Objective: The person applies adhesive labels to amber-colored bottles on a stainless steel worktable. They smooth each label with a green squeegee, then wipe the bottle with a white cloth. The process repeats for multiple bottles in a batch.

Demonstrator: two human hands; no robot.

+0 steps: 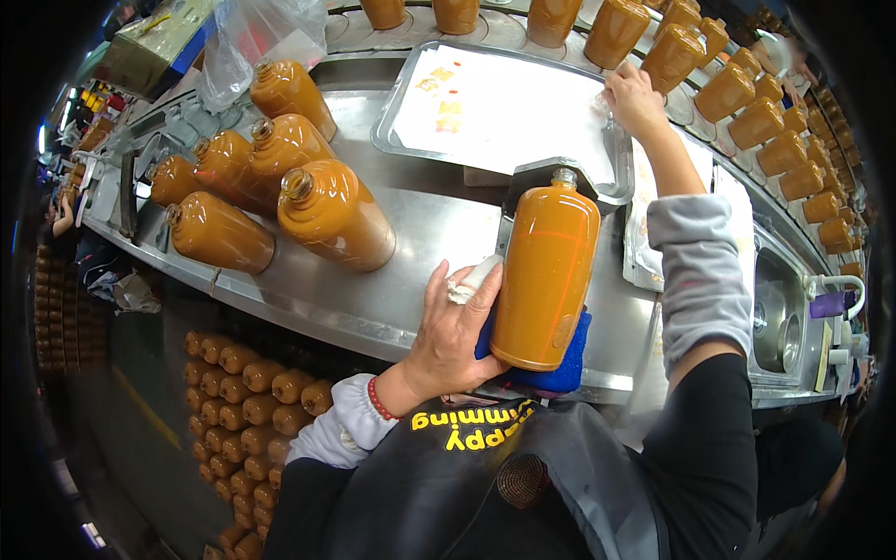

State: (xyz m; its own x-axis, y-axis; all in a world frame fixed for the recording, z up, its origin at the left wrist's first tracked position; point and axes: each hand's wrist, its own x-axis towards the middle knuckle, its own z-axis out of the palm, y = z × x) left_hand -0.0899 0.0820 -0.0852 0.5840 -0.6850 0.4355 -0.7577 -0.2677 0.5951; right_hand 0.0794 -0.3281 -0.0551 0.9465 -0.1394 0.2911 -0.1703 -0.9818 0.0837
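A glossy caramel-brown bottle [545, 280] lies before me with its neck away from me. Its neck end rests at a dark angular support [521, 183], and a blue cloth [575, 353] is under its base. My left hand [451, 329] holds a folded white cloth [477, 278] between thumb and fingers, against the bottle's left side. Over the right rim of a metal tray [383, 133], my right hand [635, 98] has its fingertips bent together; whether they pinch anything is unclear. White sheets [518, 105] with small orange and red printed designs lie in the tray.
Several brown bottles [336, 217] stand on the steel bench [420, 217] at left. More bottles [616, 31] line a curved conveyor [504, 28] along the back and right. A sink [773, 308] is at right. Stacked bottles [252, 413] fill the lower left. Another person [780, 59] is at far right.
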